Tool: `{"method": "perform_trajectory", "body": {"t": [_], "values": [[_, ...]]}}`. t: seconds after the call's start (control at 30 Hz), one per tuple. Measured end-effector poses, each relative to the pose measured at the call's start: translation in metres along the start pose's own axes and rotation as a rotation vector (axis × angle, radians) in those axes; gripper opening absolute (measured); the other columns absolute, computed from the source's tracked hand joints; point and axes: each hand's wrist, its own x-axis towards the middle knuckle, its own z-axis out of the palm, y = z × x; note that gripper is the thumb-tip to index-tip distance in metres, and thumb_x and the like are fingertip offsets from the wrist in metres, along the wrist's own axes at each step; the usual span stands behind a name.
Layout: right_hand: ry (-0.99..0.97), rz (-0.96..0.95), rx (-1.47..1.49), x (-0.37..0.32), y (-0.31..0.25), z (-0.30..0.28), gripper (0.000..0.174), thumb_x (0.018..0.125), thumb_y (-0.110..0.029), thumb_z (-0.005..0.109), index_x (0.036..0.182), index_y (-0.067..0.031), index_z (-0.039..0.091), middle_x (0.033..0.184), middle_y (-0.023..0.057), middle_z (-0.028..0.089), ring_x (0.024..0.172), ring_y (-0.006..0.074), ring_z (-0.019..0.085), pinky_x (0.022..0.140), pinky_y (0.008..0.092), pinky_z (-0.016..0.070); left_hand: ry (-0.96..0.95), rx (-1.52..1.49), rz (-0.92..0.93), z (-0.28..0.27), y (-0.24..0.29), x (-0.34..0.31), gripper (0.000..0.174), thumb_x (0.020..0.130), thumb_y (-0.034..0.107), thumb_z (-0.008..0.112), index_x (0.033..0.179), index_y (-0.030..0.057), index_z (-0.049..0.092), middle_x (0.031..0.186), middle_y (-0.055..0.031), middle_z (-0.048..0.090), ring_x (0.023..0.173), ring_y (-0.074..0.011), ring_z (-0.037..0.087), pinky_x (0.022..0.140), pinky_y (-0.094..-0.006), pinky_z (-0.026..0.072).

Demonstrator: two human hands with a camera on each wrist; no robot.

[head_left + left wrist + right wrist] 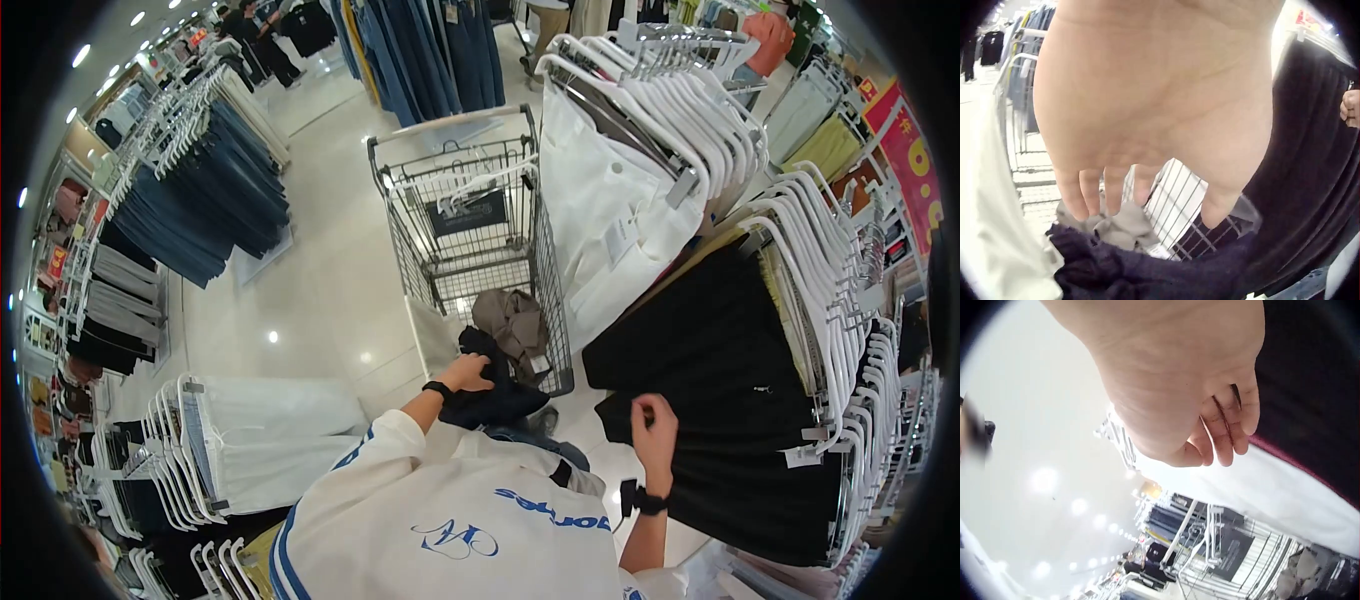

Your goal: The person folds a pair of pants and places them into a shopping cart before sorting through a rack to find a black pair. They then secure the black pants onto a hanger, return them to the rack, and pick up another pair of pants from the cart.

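Note:
My left hand [468,373] grips a dark navy knit garment [500,400] at the near edge of a wire shopping cart [450,128]. In the left wrist view the fingers [1094,194] curl down into that knit [1147,275]. A grey-brown garment [515,320] lies in the cart just beyond it. My right hand [652,418] pinches the edge of a black garment [720,370] that hangs on the rack to the right. In the right wrist view its fingers [1229,428] are curled against the black fabric [1316,381].
White garments [600,220] on white hangers [690,110] hang on the rack beside the cart. Racks of jeans [200,200] stand at the left and a rack of white trousers [270,430] at the lower left. People [255,40] stand far back in the aisle.

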Motion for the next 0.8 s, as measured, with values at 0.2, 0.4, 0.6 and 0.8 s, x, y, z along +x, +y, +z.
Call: {"method": "perform_trajectory", "body": {"t": [0.2, 0.4, 0.6, 0.8], "values": [[-0.361, -0.141, 0.019, 0.051, -0.022, 0.105, 0.014, 0.087, -0.011, 0.064, 0.098, -0.0019, 0.063, 0.096, 0.0163, 0.064, 0.097, 0.0370, 0.062, 0.083, 0.0427, 0.0496, -0.266, -0.218, -0.240, 0.054, -0.060, -0.033, 0.080, 0.080, 0.053, 0.071, 0.145, 0.0115, 0.051, 0.141, -0.0222, 0.055, 0.128, -0.0370, 0.054, 0.107, -0.0435, 0.0447], [-0.609, -0.039, -0.038, 0.060, 0.039, 0.237, 0.022, 0.088, -0.019, 0.063, 0.100, -0.0016, 0.064, 0.098, 0.0171, 0.067, 0.100, 0.0375, 0.062, 0.084, 0.0450, 0.0502, -0.348, 0.092, -0.123, 0.068, -0.031, -0.062, 0.080, 0.080, 0.070, 0.060, 0.141, 0.0178, 0.059, 0.131, -0.0187, 0.063, 0.127, -0.0327, 0.056, 0.119, -0.0417, 0.0254], [-0.764, 0.122, -0.541, 0.002, 0.103, 0.283, 0.037, 0.087, -0.036, 0.063, 0.100, -0.0028, 0.072, 0.098, 0.0191, 0.071, 0.103, 0.0379, 0.064, 0.091, 0.0484, 0.0487, -0.298, 0.025, -0.120, 0.075, -0.040, -0.072, 0.081, 0.077, 0.072, 0.059, 0.136, 0.0155, 0.064, 0.121, -0.0187, 0.069, 0.126, -0.0319, 0.056, 0.122, -0.0427, 0.0175], [-0.670, 0.055, -0.524, -0.029, 0.105, 0.297, 0.036, 0.090, -0.035, 0.058, 0.097, -0.0028, 0.072, 0.100, 0.0162, 0.071, 0.104, 0.0333, 0.062, 0.096, 0.0452, 0.0432, -0.274, -0.089, -0.168, 0.083, -0.052, -0.075, 0.086, 0.076, 0.074, 0.058, 0.130, 0.0086, 0.068, 0.122, -0.0203, 0.069, 0.123, -0.0311, 0.060, 0.120, -0.0450, 0.0204]]}}
